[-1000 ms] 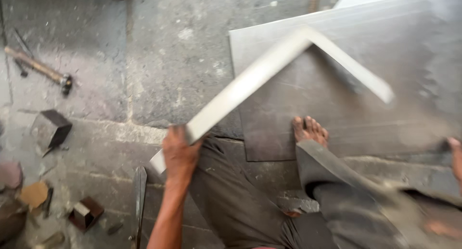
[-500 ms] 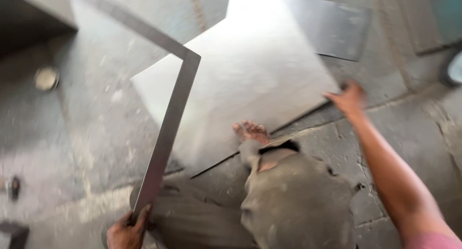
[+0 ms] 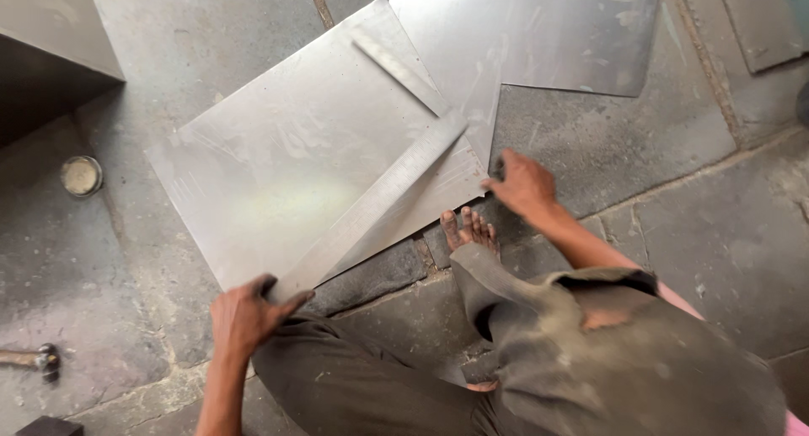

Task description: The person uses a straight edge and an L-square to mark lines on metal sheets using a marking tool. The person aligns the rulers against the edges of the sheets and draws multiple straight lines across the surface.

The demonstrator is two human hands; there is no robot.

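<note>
Dull grey steel everywhere, and you're crouched right over it. Nearest in, your knees in dark trousers (image 3: 539, 360) fill the bottom of the view, and your bare foot (image 3: 470, 231) sits at the near edge of the metal sheet (image 3: 286, 166), toes just touching it — that looks like your way of pinning the sheet so it can't slide on the stone floor (image 3: 640, 158).

Your left hand (image 3: 249, 314) is closed around the near end of the steel square (image 3: 379, 204), fingers curled over the blade and thumb out to the side, gripping it at the sheet's near edge. From there the long arm runs up and to the right across the sheet, flat on the surface, with the shorter arm turning back toward the far corner. Held low like that, the blade lies flush on the metal rather than rocking.

Your right hand (image 3: 522, 181) is down at the sheet's right corner, fingers bent and pressing at the edge near the bend of the square; whether it grips the sheet or only steadies it, I can't tell.

Off to your left, a hammer (image 3: 34, 359) lies on the floor, well apart from the work. Farther out, a small round tin (image 3: 82, 175) sits alone. Beyond the square, a second sheet (image 3: 548, 36) lies partly under the first, and a grey box (image 3: 50, 40) stands at the far left.
</note>
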